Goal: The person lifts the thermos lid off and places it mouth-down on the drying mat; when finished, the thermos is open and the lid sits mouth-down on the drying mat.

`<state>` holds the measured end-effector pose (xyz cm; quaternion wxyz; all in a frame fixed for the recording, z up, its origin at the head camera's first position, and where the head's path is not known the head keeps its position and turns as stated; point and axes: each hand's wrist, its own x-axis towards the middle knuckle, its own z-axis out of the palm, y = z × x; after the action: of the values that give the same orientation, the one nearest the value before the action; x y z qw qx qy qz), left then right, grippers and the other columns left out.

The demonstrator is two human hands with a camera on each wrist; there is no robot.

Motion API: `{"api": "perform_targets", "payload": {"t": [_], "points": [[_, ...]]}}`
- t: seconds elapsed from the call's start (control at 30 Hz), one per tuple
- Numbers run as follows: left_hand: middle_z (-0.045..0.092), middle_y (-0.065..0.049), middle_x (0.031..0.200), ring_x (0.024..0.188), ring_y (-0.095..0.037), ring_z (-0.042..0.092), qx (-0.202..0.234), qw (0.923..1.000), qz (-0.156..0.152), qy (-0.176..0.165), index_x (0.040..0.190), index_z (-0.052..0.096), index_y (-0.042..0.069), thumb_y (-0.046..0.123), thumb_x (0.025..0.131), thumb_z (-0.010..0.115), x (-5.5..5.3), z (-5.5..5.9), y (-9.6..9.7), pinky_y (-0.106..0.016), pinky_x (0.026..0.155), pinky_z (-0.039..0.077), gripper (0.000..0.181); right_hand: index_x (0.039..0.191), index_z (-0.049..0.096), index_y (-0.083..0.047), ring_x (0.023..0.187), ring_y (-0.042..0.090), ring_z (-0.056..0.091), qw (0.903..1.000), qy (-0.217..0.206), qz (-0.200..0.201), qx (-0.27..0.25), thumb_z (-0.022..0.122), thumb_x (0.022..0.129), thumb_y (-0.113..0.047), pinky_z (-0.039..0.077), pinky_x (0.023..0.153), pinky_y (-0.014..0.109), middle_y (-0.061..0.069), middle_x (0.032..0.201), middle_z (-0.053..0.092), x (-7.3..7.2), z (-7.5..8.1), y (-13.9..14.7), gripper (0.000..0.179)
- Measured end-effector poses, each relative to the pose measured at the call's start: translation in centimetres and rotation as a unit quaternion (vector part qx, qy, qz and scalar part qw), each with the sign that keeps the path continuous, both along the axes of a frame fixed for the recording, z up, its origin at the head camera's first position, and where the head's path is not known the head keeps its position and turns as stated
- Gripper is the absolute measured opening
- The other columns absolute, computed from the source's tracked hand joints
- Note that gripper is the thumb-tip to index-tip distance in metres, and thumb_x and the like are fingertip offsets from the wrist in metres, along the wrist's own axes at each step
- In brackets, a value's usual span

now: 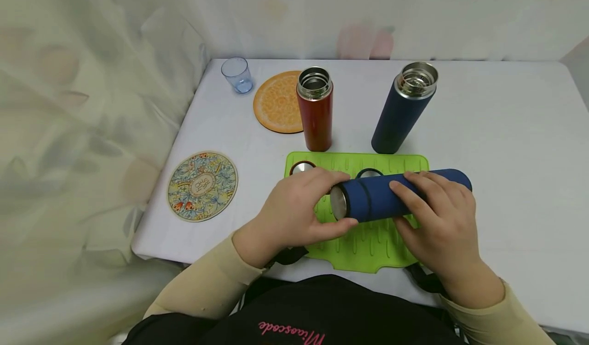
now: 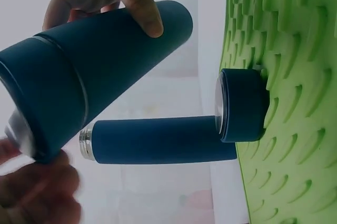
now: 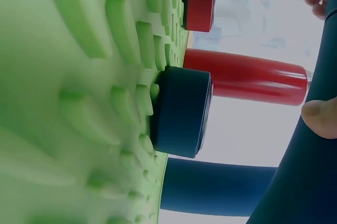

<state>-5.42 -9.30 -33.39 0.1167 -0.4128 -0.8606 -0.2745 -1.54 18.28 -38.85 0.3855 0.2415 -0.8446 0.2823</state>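
A blue thermos flask (image 1: pixel 386 197) is held lying nearly level above a green silicone mat (image 1: pixel 368 255). My right hand (image 1: pixel 439 217) grips its body, thumb on the near side and fingers over the top. At the other end my left hand (image 1: pixel 299 202) has thumb and fingers round the flask's lid (image 1: pixel 356 202), whose silver top faces left. Below, on the mat, stand a red lid (image 3: pixel 200 4) and a dark blue lid (image 3: pixel 184 112). Behind the mat are an uncapped red flask (image 1: pixel 317 122) and an uncapped navy flask (image 1: pixel 399 122), both upright.
A round orange mat (image 1: pixel 278 105) lies behind the red flask, which partly covers it. At the back left stands a clear bluish glass (image 1: pixel 238 76). A patterned round coaster (image 1: pixel 202 186) lies on the left of the white table (image 1: pixel 515 181). A floral curtain (image 1: pixel 92 130) hangs at the left.
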Motion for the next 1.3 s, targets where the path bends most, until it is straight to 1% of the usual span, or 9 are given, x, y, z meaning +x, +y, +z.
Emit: {"api": "perform_targets", "payload": {"t": [0.07, 0.13, 0.23, 0.37, 0.47, 0.6, 0.97, 1.13, 1.3], "points": [[0.081, -0.007, 0.124, 0.104, -0.021, 0.078, -0.02, 0.9996, 0.017, -0.008, 0.14, 0.071, 0.005, 0.049, 0.089, 0.087, -0.1, 0.0, -0.1, -0.036, 0.087, 0.066, 0.069, 0.124, 0.081, -0.008, 0.111, 0.054, 0.067, 1.0, -0.003, 0.0, 0.007, 0.073, 0.087, -0.015, 0.043, 0.088, 0.07, 0.024, 0.122, 0.077, 0.0, 0.0, 0.0, 0.039], [0.079, -0.008, 0.132, 0.112, -0.022, 0.078, -0.032, 0.9993, 0.015, -0.008, 0.145, 0.068, 0.006, 0.052, 0.091, 0.085, -0.3, -0.1, -0.2, -0.038, 0.093, 0.066, 0.073, 0.125, 0.081, -0.008, 0.112, 0.053, 0.067, 0.9999, -0.005, -0.004, 0.009, 0.074, 0.085, -0.013, 0.043, 0.088, 0.069, 0.025, 0.122, 0.077, 0.0, -0.1, 0.0, 0.041], [0.07, -0.012, 0.148, 0.13, -0.026, 0.071, -0.028, 0.9988, -0.037, 0.013, 0.151, 0.064, 0.009, 0.051, 0.091, 0.089, -0.7, -0.4, -0.4, -0.04, 0.11, 0.06, 0.078, 0.125, 0.08, -0.007, 0.112, 0.054, 0.066, 0.9998, -0.011, -0.011, 0.012, 0.075, 0.082, -0.011, 0.043, 0.09, 0.07, 0.025, 0.123, 0.077, -0.1, -0.1, 0.2, 0.043], [0.064, -0.017, 0.153, 0.142, -0.03, 0.064, -0.007, 0.9907, -0.121, 0.062, 0.15, 0.063, 0.011, 0.028, 0.092, 0.092, -1.0, -0.9, -0.5, -0.041, 0.121, 0.052, 0.067, 0.125, 0.08, -0.006, 0.113, 0.055, 0.066, 0.9997, -0.019, -0.014, 0.011, 0.074, 0.083, -0.011, 0.043, 0.09, 0.07, 0.026, 0.123, 0.077, -0.1, -0.2, 0.5, 0.042], [0.068, -0.016, 0.148, 0.139, -0.029, 0.067, 0.004, 0.9869, -0.139, 0.082, 0.146, 0.066, 0.011, 0.011, 0.095, 0.085, -1.1, -1.0, -0.5, -0.04, 0.12, 0.053, 0.054, 0.124, 0.081, -0.006, 0.113, 0.055, 0.066, 0.9997, -0.02, -0.013, 0.01, 0.073, 0.085, -0.013, 0.043, 0.09, 0.07, 0.026, 0.122, 0.077, 0.0, -0.4, 0.7, 0.041], [0.071, -0.014, 0.144, 0.132, -0.027, 0.071, 0.004, 0.9893, -0.121, 0.082, 0.141, 0.071, 0.011, 0.015, 0.094, 0.086, -1.2, -1.0, -0.5, -0.039, 0.113, 0.058, 0.05, 0.124, 0.081, -0.006, 0.112, 0.055, 0.066, 0.9998, -0.016, -0.012, 0.009, 0.07, 0.089, -0.016, 0.042, 0.089, 0.07, 0.026, 0.122, 0.077, -0.1, -0.5, 0.7, 0.038], [0.077, -0.008, 0.12, 0.109, -0.022, 0.075, 0.004, 0.9982, -0.049, 0.033, 0.136, 0.072, 0.004, 0.045, 0.083, 0.095, -1.3, -0.9, -0.8, -0.034, 0.099, 0.062, 0.072, 0.126, 0.081, -0.009, 0.11, 0.055, 0.067, 0.9997, -0.007, 0.001, 0.023, 0.061, 0.103, -0.026, 0.044, 0.088, 0.071, 0.027, 0.121, 0.077, -0.4, -0.5, 0.3, 0.035], [0.08, -0.006, 0.113, 0.102, -0.019, 0.077, -0.013, 0.9995, -0.024, 0.019, 0.132, 0.074, 0.005, 0.048, 0.083, 0.092, -1.2, -0.9, -0.8, -0.034, 0.093, 0.064, 0.069, 0.126, 0.081, -0.01, 0.109, 0.054, 0.068, 0.9994, -0.001, 0.006, 0.033, 0.067, 0.098, -0.021, 0.045, 0.087, 0.071, 0.026, 0.121, 0.078, -0.5, -0.6, 0.1, 0.032], [0.083, -0.004, 0.111, 0.096, -0.017, 0.077, -0.035, 0.9991, 0.01, -0.023, 0.13, 0.076, 0.006, 0.049, 0.086, 0.085, -1.1, -0.9, -0.7, -0.034, 0.083, 0.066, 0.062, 0.126, 0.081, -0.01, 0.11, 0.054, 0.068, 0.9993, -0.002, 0.011, 0.036, 0.074, 0.09, -0.015, 0.044, 0.087, 0.071, 0.026, 0.122, 0.078, -0.6, -0.6, -0.1, 0.037]]}}
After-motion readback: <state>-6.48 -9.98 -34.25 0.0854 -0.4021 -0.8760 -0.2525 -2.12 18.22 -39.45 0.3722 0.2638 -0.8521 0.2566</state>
